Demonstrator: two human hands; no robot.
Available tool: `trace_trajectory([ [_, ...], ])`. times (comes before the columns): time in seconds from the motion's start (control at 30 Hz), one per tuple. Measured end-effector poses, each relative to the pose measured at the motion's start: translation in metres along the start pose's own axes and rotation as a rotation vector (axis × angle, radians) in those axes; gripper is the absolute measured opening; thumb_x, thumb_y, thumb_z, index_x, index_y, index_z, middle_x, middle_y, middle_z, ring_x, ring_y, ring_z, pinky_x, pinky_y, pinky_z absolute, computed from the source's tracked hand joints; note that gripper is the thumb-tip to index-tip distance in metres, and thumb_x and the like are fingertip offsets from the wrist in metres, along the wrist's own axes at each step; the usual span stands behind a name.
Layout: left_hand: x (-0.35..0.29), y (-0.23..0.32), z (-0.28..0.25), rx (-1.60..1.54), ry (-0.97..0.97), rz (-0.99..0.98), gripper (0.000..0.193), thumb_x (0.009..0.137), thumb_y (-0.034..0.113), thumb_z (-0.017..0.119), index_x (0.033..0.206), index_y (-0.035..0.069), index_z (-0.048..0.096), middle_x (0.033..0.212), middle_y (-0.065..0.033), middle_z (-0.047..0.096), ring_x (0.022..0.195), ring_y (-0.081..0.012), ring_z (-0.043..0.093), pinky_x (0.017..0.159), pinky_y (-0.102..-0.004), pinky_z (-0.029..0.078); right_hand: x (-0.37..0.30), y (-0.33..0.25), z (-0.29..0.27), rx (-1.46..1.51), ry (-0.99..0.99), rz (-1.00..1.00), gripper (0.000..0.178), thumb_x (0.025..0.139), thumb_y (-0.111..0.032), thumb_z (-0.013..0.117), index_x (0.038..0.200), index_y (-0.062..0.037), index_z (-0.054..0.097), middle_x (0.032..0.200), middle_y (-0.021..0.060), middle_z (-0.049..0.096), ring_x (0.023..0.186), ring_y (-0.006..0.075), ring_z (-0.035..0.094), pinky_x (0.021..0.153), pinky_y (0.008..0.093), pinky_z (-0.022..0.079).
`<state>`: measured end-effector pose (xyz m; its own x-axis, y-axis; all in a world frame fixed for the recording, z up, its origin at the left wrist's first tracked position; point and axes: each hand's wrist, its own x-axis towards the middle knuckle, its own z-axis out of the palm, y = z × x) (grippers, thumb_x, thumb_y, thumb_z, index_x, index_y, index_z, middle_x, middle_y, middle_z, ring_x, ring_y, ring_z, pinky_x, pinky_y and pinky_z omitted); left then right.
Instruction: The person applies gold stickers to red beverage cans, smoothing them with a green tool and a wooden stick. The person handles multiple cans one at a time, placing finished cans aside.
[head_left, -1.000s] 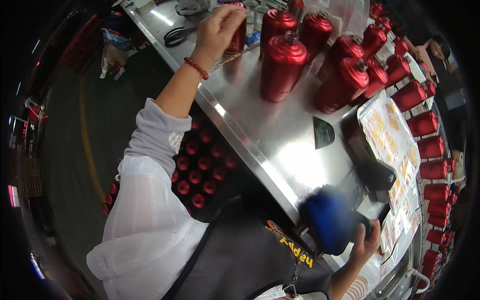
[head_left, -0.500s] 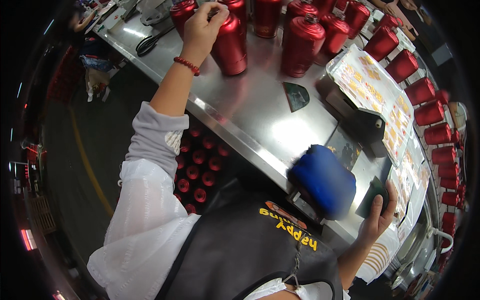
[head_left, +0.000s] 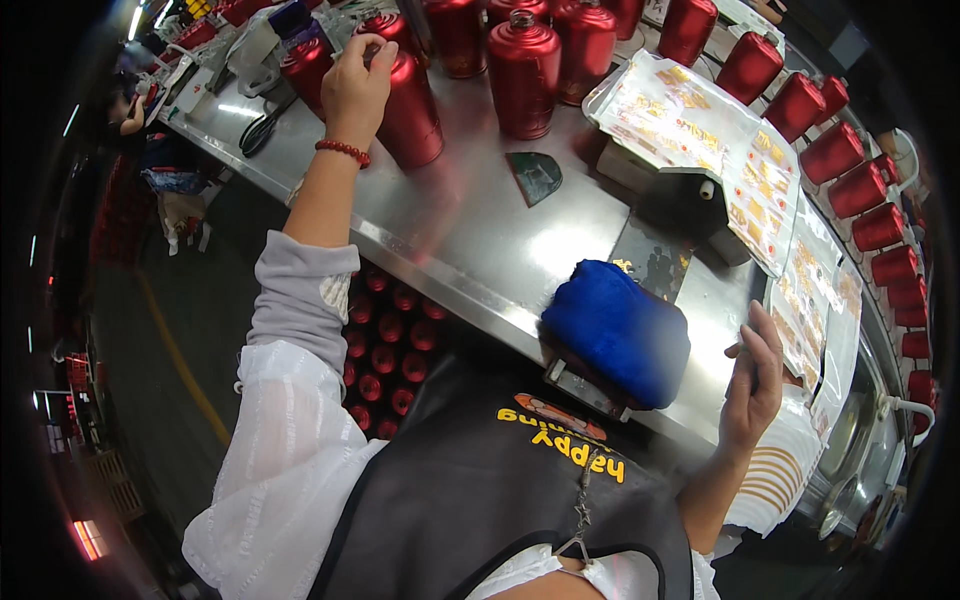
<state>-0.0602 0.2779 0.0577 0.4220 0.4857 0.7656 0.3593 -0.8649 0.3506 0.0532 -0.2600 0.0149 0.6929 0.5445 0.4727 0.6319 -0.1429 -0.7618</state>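
My left hand, with a red bead bracelet at the wrist, is closed around the top of a shiny red bottle. The bottle is slightly tilted at the table's far left, and its neck is hidden by my fingers. Over the right side of the table, my right hand is raised with fingers curled and thumb near them. What it holds, if anything, is hidden. Beside it sits a blue cloth-covered pad at the near edge. A dark green flat scraper lies on the metal table.
More red bottles stand behind, and others line a conveyor at right. Printed gold-patterned sheets cover a dark stand. Black-handled scissors lie far left. Red-capped bottles are below the table edge.
The view has shifted, moving the scene slightly left and up. My left hand still grips the bottle, which leans more. The dark green scraper formerly visible in my right hand no longer shows.
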Motion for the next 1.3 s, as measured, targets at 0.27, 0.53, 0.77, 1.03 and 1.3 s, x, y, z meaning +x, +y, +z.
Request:
trace_trajectory([
  [0.27,0.023,0.098,0.074,-0.362,-0.113,0.102,0.050,0.091,0.041,0.073,0.124,0.005,0.062,0.119,-0.0167,0.067,0.114,-0.0336,0.060,0.100,-0.0419,0.046,0.032,-0.024,-0.026,-0.162,0.032,-0.092,0.026,0.098,0.007,0.050,0.118,0.0017,0.065,0.134,0.0187,0.060,0.122,0.0261,0.059,0.093,0.0306,0.049],
  [0.53,0.019,0.087,0.116,-0.276,-0.131,-0.018,0.033,0.098,0.030,0.066,0.114,0.001,0.065,0.109,-0.0167,0.070,0.100,-0.0268,0.069,0.090,-0.0367,0.053,0.181,0.043,-0.083,-0.174,0.138,0.049,0.027,0.098,-0.008,0.058,0.121,0.0026,0.065,0.116,0.0129,0.065,0.110,0.0222,0.062,0.099,0.0306,0.045],
  [0.77,0.017,0.099,0.114,-0.184,-0.112,-0.062,0.034,0.101,0.032,0.058,0.115,0.001,0.061,0.110,-0.0184,0.067,0.105,-0.0334,0.061,0.095,-0.0415,0.047,0.412,0.202,-0.068,-0.573,0.247,0.034,0.053,0.095,-0.040,0.065,0.131,-0.0010,0.063,0.118,0.0222,0.068,0.111,0.0343,0.064,0.096,0.0398,0.049],
  [1.03,-0.023,0.129,0.064,-0.243,-0.055,0.190,0.046,0.103,0.021,0.056,0.139,-0.007,0.048,0.141,-0.0210,0.053,0.131,-0.0322,0.050,0.113,-0.0421,0.035,0.459,0.275,-0.065,-0.706,0.408,-0.043,0.049,0.085,-0.053,0.069,0.108,-0.0098,0.076,0.113,0.0195,0.069,0.106,0.0400,0.064,0.097,0.0494,0.048],
  [1.3,-0.056,0.207,0.050,-0.929,-0.176,0.265,0.050,0.101,0.020,0.061,0.136,-0.013,0.046,0.138,-0.0238,0.052,0.131,-0.0292,0.050,0.114,-0.0412,0.036,0.339,0.100,-0.148,-0.725,0.318,-0.586,0.033,0.091,-0.029,0.075,0.106,0.0003,0.070,0.106,0.0105,0.069,0.099,0.0189,0.066,0.088,0.0314,0.050],
])
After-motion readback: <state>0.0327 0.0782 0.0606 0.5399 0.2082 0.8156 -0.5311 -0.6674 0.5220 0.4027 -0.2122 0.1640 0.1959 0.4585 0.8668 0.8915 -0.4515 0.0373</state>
